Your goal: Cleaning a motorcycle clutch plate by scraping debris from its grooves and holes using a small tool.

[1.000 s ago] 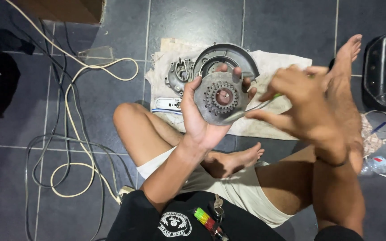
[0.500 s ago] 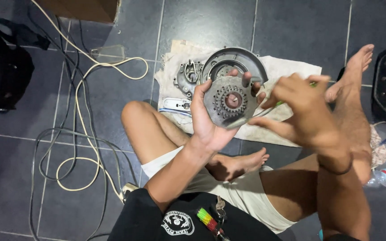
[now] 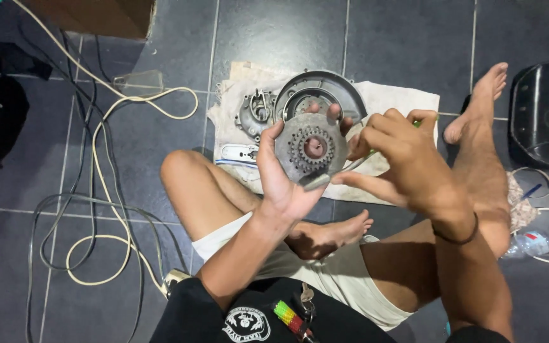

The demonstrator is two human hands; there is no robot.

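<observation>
We hold a round toothed metal disc up above the white cloth — our left hand has its grip closed around the rim. Our right hand pinches a thin tool against the disc's lower edge.

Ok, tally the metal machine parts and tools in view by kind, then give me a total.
Toothed round part in the left hand, at: 1
Round housing covers on the cloth, a large one and a small one: 2
Thin tool in the right hand, at: 1
Total: 4
</observation>
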